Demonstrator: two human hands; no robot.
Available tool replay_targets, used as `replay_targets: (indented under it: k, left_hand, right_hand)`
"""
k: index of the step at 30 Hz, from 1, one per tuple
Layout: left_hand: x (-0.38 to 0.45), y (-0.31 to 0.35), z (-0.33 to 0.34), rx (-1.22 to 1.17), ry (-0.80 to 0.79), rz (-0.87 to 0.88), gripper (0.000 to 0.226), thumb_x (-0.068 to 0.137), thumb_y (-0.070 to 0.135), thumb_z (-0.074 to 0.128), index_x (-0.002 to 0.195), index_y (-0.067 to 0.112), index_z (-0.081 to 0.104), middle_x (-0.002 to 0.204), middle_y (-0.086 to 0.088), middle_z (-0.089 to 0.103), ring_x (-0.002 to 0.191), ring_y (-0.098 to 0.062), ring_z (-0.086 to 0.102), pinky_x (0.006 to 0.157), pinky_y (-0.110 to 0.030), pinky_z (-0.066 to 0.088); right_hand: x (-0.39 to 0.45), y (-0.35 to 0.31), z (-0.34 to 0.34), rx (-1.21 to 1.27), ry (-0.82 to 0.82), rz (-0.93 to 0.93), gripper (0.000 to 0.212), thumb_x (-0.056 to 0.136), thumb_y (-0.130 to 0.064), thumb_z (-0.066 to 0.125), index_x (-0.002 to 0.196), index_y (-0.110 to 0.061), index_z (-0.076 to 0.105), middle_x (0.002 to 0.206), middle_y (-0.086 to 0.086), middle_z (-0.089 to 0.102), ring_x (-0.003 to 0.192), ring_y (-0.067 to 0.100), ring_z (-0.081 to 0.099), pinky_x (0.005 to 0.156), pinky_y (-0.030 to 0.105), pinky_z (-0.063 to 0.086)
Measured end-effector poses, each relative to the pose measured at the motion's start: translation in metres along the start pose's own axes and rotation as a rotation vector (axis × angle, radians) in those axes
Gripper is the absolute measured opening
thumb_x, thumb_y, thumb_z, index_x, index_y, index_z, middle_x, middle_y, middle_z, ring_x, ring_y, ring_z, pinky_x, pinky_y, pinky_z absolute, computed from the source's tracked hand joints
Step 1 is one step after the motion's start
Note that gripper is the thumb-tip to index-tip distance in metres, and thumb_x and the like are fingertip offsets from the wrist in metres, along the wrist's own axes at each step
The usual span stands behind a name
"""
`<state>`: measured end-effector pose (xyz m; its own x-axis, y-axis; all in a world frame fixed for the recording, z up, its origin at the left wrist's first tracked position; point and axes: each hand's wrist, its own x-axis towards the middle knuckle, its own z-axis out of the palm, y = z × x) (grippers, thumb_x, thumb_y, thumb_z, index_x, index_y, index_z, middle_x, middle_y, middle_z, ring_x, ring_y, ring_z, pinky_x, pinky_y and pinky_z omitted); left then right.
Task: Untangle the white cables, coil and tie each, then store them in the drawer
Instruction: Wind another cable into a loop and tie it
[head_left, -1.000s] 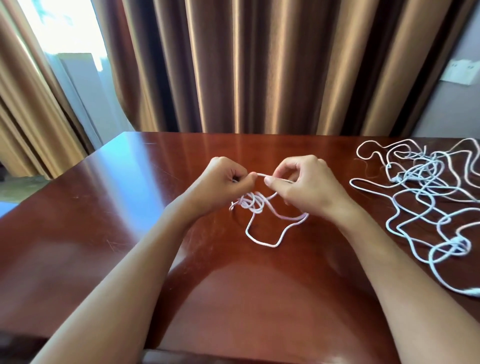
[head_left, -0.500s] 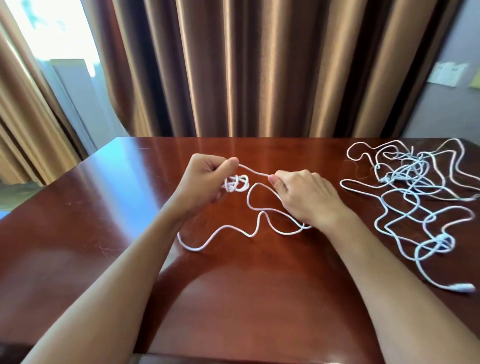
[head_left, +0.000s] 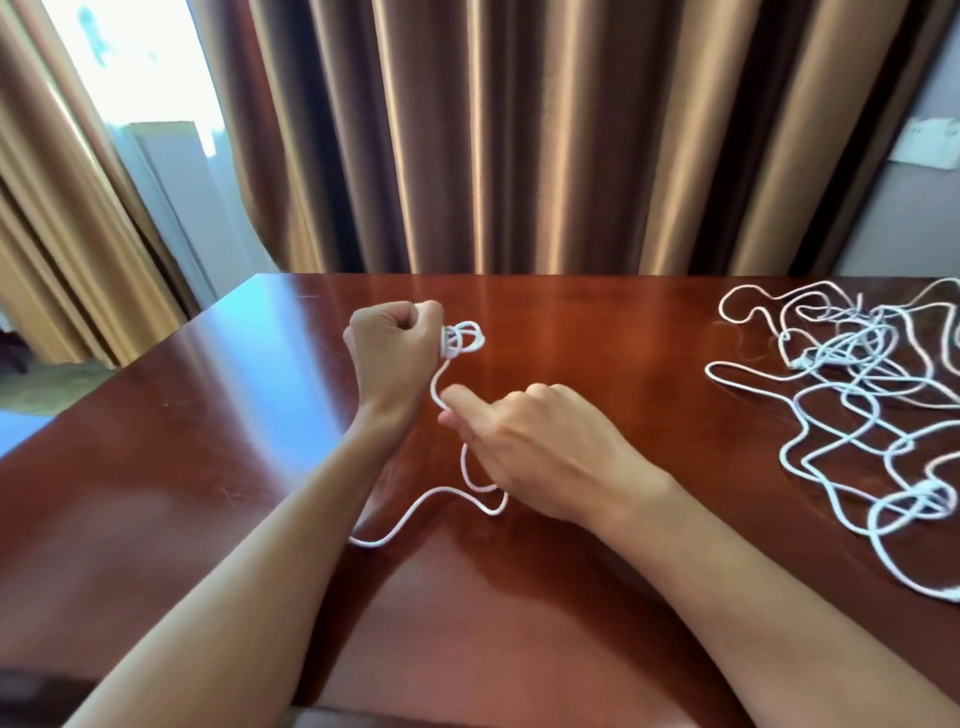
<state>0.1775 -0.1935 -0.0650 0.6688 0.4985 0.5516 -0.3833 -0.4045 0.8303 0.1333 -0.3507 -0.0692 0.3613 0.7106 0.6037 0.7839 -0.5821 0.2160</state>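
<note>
Left hand (head_left: 393, 343) higher now, right hand (head_left: 540, 452) lower along cable (head_left: 441, 387).

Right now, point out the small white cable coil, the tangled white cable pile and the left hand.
small white cable coil (head_left: 464, 340), head view, on its loops
tangled white cable pile (head_left: 852, 364), head view, dense middle
left hand (head_left: 392, 343), head view, back of fist
</note>
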Motion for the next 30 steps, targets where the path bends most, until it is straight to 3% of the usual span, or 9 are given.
replay_targets:
  k: [5, 9, 13, 15, 18, 22, 25, 27, 30]
  left_hand:
    - [-0.008, -0.005, 0.011, 0.05, -0.095, 0.087, 0.054, 0.085, 0.011, 0.063, 0.042, 0.018, 0.031, 0.038, 0.01, 0.025, 0.043, -0.002, 0.028, 0.051, -0.023, 0.028]
    - [-0.017, -0.001, 0.012, -0.117, -0.367, 0.111, 0.051, 0.1, 0.02, 0.061, 0.054, 0.014, 0.038, 0.046, 0.008, 0.04, 0.045, -0.002, 0.035, 0.044, -0.02, 0.027]
    - [-0.029, 0.016, 0.017, -0.259, -0.458, 0.025, 0.053, 0.108, 0.032, 0.037, 0.06, 0.011, 0.045, 0.044, 0.0, 0.047, 0.037, -0.011, 0.044, 0.036, -0.021, 0.032]
    - [-0.03, 0.023, 0.016, -0.356, -0.435, -0.064, 0.059, 0.109, 0.034, 0.032, 0.053, 0.015, 0.042, 0.039, -0.002, 0.043, 0.03, -0.015, 0.041, 0.032, -0.019, 0.03]
    - [-0.03, 0.026, 0.016, -0.504, -0.427, -0.183, 0.066, 0.109, 0.035, 0.029, 0.045, 0.022, 0.037, 0.035, -0.002, 0.035, 0.026, -0.013, 0.035, 0.033, -0.016, 0.025]
    - [-0.032, 0.026, 0.022, -0.482, -0.206, -0.217, 0.062, 0.109, 0.035, 0.033, 0.051, 0.013, 0.036, 0.035, -0.003, 0.037, 0.027, -0.015, 0.033, 0.033, -0.018, 0.026]
    - [-0.028, 0.021, 0.019, -0.342, 0.02, -0.125, 0.065, 0.108, 0.033, 0.041, 0.045, 0.013, 0.044, 0.037, -0.001, 0.044, 0.035, -0.014, 0.043, 0.041, -0.026, 0.035]
    - [-0.025, 0.016, 0.017, -0.266, 0.102, -0.048, 0.064, 0.107, 0.031, 0.046, 0.047, 0.007, 0.045, 0.04, 0.0, 0.045, 0.041, -0.011, 0.044, 0.047, -0.026, 0.038]
    - [-0.023, 0.01, 0.015, -0.17, 0.151, 0.078, 0.063, 0.104, 0.029, 0.053, 0.052, -0.002, 0.036, 0.043, -0.006, 0.037, 0.043, -0.015, 0.036, 0.046, -0.03, 0.034]
  right_hand:
    - [-0.001, 0.003, 0.0, 0.161, 0.081, 0.038, 0.028, 0.101, -0.032, 0.04, 0.104, -0.017, 0.063, 0.067, 0.002, 0.067, 0.05, 0.037, 0.063, 0.039, 0.034, 0.043]
    - [-0.002, 0.019, -0.005, 0.42, 0.15, 0.207, 0.028, 0.106, -0.039, 0.036, 0.105, -0.021, 0.058, 0.09, -0.001, 0.066, 0.075, 0.034, 0.068, 0.056, 0.048, 0.052]
    - [-0.002, 0.036, -0.003, 0.49, 0.339, 0.4, 0.02, 0.105, -0.03, 0.052, 0.1, -0.019, 0.068, 0.07, -0.014, 0.06, 0.058, 0.008, 0.053, 0.057, 0.036, 0.047]
    - [-0.003, 0.042, 0.002, 0.746, 0.317, 0.56, 0.018, 0.102, -0.025, 0.061, 0.098, -0.016, 0.076, 0.065, -0.017, 0.064, 0.055, 0.004, 0.053, 0.056, 0.025, 0.043]
    - [0.0, 0.041, 0.004, 1.056, 0.234, 0.671, 0.016, 0.099, -0.023, 0.065, 0.1, -0.017, 0.079, 0.079, 0.015, 0.075, 0.062, 0.032, 0.063, 0.056, 0.044, 0.047]
    - [-0.003, 0.033, 0.009, 0.689, 0.168, 0.544, 0.019, 0.099, -0.022, 0.061, 0.091, -0.019, 0.079, 0.064, -0.019, 0.063, 0.06, -0.007, 0.055, 0.06, 0.023, 0.045]
    - [-0.004, 0.019, 0.005, 0.466, -0.087, 0.462, 0.027, 0.1, -0.04, 0.048, 0.099, -0.023, 0.069, 0.083, 0.003, 0.073, 0.075, 0.024, 0.07, 0.065, 0.044, 0.052]
    - [-0.003, 0.01, 0.001, 0.426, -0.175, 0.384, 0.025, 0.103, -0.038, 0.045, 0.103, -0.023, 0.065, 0.094, 0.011, 0.073, 0.093, 0.041, 0.066, 0.07, 0.045, 0.052]
    - [0.0, -0.002, -0.005, 0.341, -0.2, 0.267, 0.022, 0.105, -0.032, 0.043, 0.098, -0.02, 0.061, 0.095, 0.014, 0.071, 0.092, 0.045, 0.063, 0.065, 0.041, 0.039]
